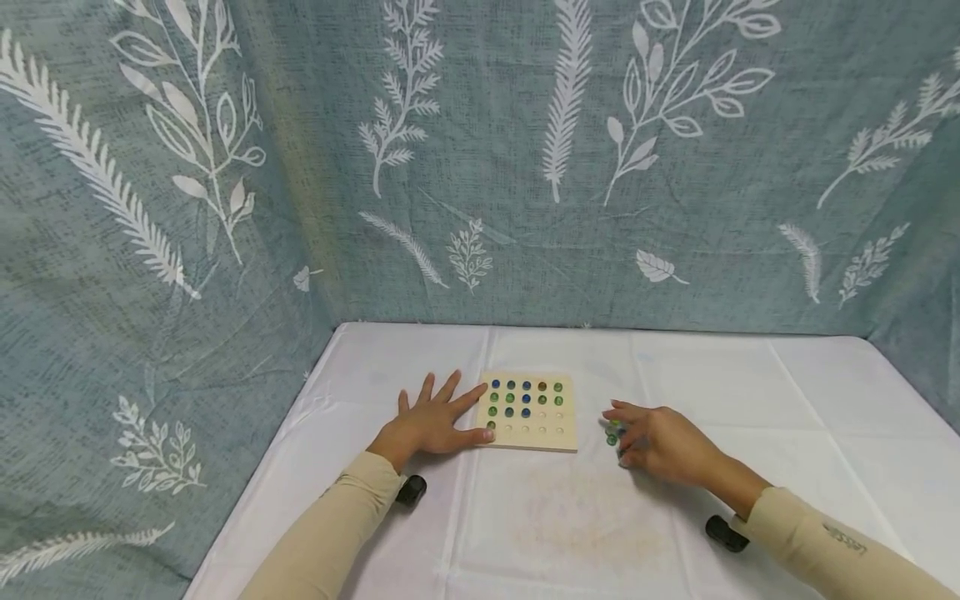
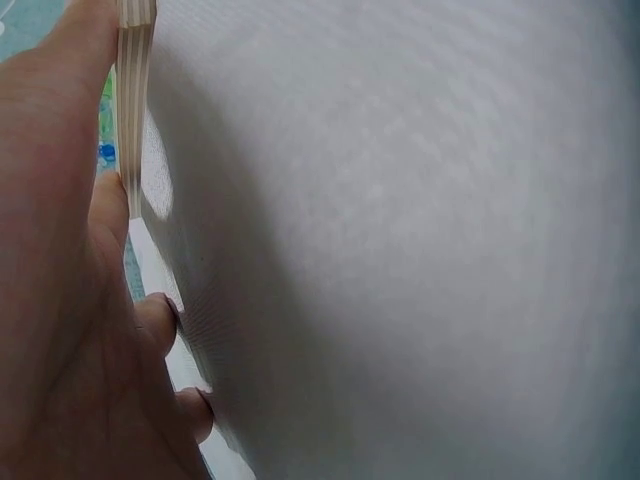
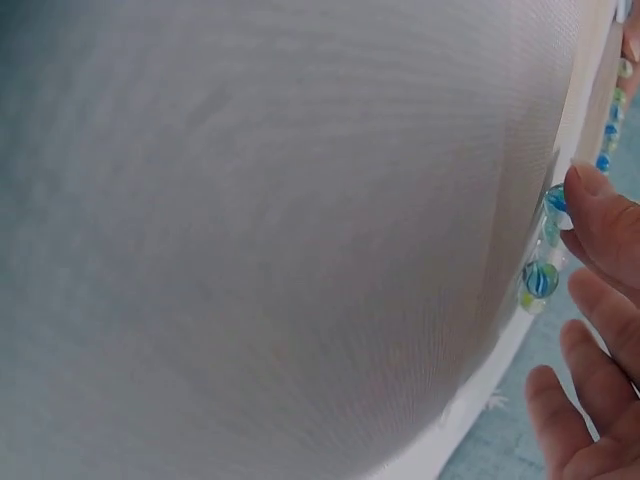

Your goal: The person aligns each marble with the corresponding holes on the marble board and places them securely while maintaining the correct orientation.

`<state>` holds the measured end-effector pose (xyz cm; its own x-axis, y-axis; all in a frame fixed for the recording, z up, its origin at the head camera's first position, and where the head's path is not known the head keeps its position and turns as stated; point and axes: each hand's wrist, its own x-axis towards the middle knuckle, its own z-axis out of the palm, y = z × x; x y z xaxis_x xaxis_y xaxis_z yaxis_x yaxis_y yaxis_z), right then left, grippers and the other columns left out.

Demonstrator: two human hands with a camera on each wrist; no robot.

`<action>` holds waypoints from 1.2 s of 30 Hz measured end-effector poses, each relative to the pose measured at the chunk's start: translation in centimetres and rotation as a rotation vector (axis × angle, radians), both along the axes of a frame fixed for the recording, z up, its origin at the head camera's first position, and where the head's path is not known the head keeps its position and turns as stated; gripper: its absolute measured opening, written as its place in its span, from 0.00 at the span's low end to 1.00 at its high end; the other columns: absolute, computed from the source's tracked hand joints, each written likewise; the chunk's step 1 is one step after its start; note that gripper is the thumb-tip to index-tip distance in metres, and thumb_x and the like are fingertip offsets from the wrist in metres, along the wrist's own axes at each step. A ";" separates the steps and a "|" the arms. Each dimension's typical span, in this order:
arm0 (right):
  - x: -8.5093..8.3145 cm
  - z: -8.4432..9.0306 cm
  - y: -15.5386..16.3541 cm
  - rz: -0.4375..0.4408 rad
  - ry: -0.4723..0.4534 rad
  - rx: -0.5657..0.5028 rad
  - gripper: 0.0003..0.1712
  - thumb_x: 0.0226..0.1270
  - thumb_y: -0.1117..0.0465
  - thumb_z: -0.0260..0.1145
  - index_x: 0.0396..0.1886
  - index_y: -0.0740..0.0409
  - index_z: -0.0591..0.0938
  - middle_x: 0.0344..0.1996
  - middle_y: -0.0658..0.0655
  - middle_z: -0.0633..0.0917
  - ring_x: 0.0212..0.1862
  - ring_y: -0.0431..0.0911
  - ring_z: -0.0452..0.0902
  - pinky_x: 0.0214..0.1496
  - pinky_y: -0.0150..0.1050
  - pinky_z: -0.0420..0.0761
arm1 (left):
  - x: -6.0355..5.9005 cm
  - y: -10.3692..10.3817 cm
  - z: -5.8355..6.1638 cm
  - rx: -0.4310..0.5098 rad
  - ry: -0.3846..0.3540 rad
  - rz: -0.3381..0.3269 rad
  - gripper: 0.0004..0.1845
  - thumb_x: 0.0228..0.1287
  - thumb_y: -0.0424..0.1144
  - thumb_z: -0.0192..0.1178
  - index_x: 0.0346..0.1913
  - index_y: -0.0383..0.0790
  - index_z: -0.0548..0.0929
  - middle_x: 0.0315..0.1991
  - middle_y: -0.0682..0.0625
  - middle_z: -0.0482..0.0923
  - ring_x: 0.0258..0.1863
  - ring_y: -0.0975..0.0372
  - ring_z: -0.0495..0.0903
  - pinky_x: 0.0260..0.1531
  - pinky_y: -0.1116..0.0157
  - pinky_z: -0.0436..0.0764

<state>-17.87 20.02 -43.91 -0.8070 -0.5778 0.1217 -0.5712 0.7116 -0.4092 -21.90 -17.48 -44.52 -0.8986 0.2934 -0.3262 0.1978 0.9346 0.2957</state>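
Observation:
A light wooden board with rows of round hollows lies on the table. Blue and green marbles and one amber marble fill the back rows. Bare hollows show toward the front right. My left hand is spread beside the board's left edge, with thumb and index finger on it; the layered edge shows in the left wrist view. To the right of the board, my right hand reaches with loose fingers over several loose green-blue marbles. Its thumb overlaps one marble in the right wrist view.
A white cloth with creases covers the table. Blue-grey leaf-patterned curtains hang behind and at the left. Black wrist devices sit under both sleeves.

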 end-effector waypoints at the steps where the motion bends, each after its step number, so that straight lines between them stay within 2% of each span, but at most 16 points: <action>1: 0.0 0.0 0.0 0.001 0.004 0.003 0.07 0.55 0.66 0.81 0.30 0.49 0.93 0.64 0.61 0.86 0.71 0.62 0.76 0.62 0.60 0.82 | 0.0 0.0 0.0 0.000 -0.001 0.000 0.46 0.66 0.78 0.52 0.83 0.71 0.53 0.88 0.48 0.36 0.86 0.39 0.31 0.75 0.26 0.36; 8: 0.1 0.1 0.3 0.012 0.028 0.003 0.08 0.56 0.68 0.79 0.32 0.50 0.94 0.62 0.61 0.86 0.71 0.62 0.76 0.62 0.59 0.82 | 0.1 0.0 0.2 -0.004 -0.013 -0.003 0.47 0.65 0.78 0.52 0.83 0.71 0.52 0.88 0.48 0.35 0.85 0.39 0.30 0.75 0.25 0.36; 13: 0.1 0.2 0.5 0.015 0.037 -0.040 0.07 0.56 0.68 0.80 0.33 0.52 0.94 0.61 0.61 0.87 0.70 0.62 0.77 0.64 0.60 0.81 | 0.0 0.1 0.3 -0.026 -0.004 -0.006 0.48 0.65 0.80 0.51 0.83 0.71 0.51 0.88 0.49 0.35 0.85 0.39 0.30 0.75 0.26 0.37; 22: 0.1 0.6 0.4 -0.037 0.010 -0.114 0.08 0.58 0.70 0.78 0.32 0.52 0.94 0.59 0.60 0.89 0.69 0.61 0.79 0.63 0.60 0.81 | 0.2 0.3 0.6 -0.029 -0.009 -0.003 0.46 0.66 0.78 0.52 0.83 0.70 0.52 0.88 0.48 0.36 0.85 0.38 0.32 0.75 0.25 0.37; 26: 0.0 0.8 0.1 -0.053 0.000 -0.123 0.08 0.59 0.69 0.78 0.36 0.53 0.94 0.60 0.59 0.88 0.69 0.59 0.80 0.63 0.58 0.82 | 0.2 0.3 0.8 -0.032 -0.007 -0.002 0.46 0.67 0.77 0.52 0.83 0.70 0.52 0.88 0.47 0.36 0.85 0.38 0.32 0.75 0.25 0.37; 30: -0.1 1.0 -0.3 -0.054 -0.002 -0.136 0.09 0.59 0.68 0.78 0.40 0.56 0.94 0.61 0.60 0.87 0.67 0.59 0.81 0.61 0.52 0.84 | 0.3 0.3 0.9 -0.033 -0.008 -0.003 0.46 0.67 0.77 0.52 0.83 0.70 0.52 0.88 0.48 0.36 0.85 0.38 0.32 0.75 0.25 0.37; 36: -0.2 1.3 -0.9 -0.045 0.004 -0.158 0.09 0.58 0.68 0.79 0.39 0.58 0.94 0.60 0.62 0.88 0.65 0.60 0.83 0.59 0.46 0.85 | 0.3 0.4 0.9 -0.019 -0.011 -0.006 0.46 0.67 0.77 0.52 0.83 0.70 0.52 0.88 0.48 0.36 0.85 0.38 0.32 0.75 0.25 0.37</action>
